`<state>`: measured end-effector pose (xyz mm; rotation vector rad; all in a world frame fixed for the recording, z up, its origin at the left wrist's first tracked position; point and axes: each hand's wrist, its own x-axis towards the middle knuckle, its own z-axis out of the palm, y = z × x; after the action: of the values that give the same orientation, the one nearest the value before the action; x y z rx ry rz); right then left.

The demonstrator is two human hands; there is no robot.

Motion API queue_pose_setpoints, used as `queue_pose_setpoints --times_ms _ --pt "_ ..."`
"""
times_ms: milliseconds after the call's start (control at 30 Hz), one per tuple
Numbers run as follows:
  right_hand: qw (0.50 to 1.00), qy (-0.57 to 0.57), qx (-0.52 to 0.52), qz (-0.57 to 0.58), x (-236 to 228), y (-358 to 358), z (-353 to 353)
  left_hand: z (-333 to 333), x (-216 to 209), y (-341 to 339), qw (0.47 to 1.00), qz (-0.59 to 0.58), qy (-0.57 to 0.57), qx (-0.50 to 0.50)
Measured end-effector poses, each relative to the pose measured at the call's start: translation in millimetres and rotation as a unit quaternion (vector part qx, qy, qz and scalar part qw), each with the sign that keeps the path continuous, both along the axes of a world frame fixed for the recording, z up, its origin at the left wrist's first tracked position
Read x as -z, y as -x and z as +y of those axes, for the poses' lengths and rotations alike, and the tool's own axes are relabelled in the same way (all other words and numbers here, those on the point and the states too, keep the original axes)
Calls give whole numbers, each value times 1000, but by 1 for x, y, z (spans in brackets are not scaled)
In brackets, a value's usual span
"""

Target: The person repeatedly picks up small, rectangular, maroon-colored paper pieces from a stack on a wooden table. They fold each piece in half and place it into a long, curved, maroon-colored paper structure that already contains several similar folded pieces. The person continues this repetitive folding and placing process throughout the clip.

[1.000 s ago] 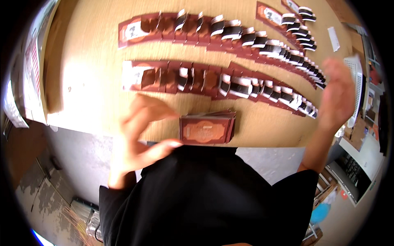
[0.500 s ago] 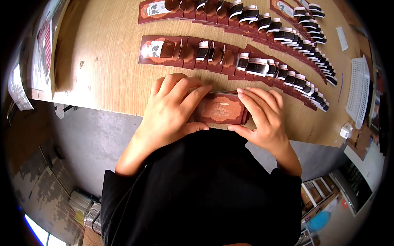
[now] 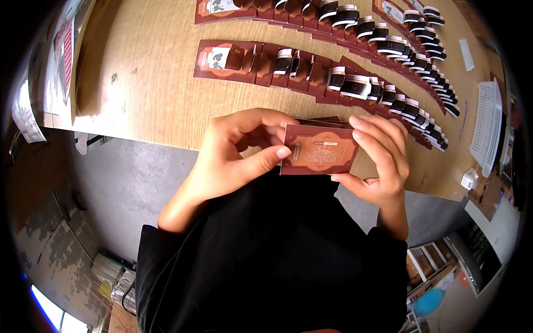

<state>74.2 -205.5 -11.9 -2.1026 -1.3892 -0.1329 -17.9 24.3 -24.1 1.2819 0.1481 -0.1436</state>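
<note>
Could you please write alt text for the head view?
A person's left hand and right hand hold a maroon card by its sides at the near edge of a wooden table. Beyond lie long rows of overlapping cards.

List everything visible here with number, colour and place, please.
Printed card stack: one, dark red, between the hands
Long card rows: two, dark red and black, across the table
Shorter card rows: perhaps two, same colours, upper right
Table: one, light wood, under the rows
Perforated basket: one, white, right side
Strip: one, white, upper right
Small block: one, white, table's right corner
Floor: one, grey, below the table
Other rim clutter: count unclear, mixed colours, both sides
Top: one, black, lower centre
Left hand: one, bare, stack's left
Right hand: one, bare, stack's right
</note>
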Motion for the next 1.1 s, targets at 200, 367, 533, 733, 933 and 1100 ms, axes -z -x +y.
queue_pose_setpoints --times_ms 200,367,533,733,933,1100 --pt "994 -31 69 -82 -17 2 12 -9 0 -3 983 41 176 28" --pt "981 -91 148 -81 -13 23 33 -21 4 -9 971 -14 229 70" --pt "977 -136 165 0 -13 32 45 -20 6 -9 973 -44 215 69" --pt "972 -159 169 41 -9 34 43 -23 -6 -12 985 -66 152 42" --pt "966 -185 172 52 -8 36 43 -20 -7 -17 984 -160 41 65" --pt "965 -202 167 10 -3 36 47 -20 -11 -18 982 -178 24 51"
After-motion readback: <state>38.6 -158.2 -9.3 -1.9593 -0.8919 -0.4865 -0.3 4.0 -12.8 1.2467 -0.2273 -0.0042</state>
